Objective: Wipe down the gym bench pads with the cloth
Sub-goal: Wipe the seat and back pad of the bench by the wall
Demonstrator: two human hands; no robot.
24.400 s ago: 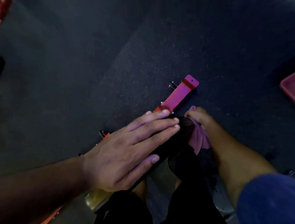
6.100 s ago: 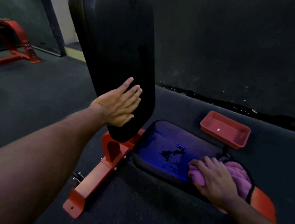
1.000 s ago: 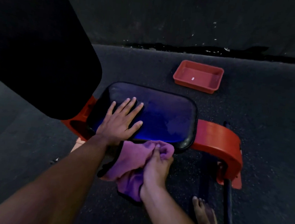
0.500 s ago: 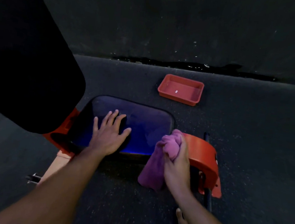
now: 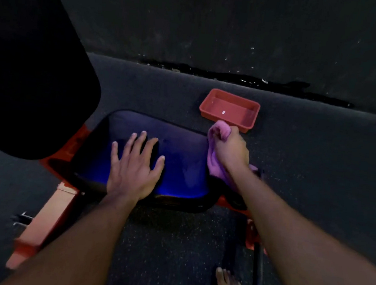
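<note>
Seat pad (image 5: 180, 164), black glossy vinyl with a blue sheen, on a red metal bench frame (image 5: 46, 216); tall black back pad (image 5: 29, 71) rising at its left end. Left hand (image 5: 132, 171) lies flat on the seat pad, fingers (image 5: 132, 142) spread apart. Right hand (image 5: 229, 148) at the pad's right end, fingers clamped on a bunched pink cloth (image 5: 214, 167). Beyond that end, on the dark floor (image 5: 316, 176), a red rectangular plastic tray (image 5: 208, 107) holding only a small white tag (image 5: 223, 112).
</note>
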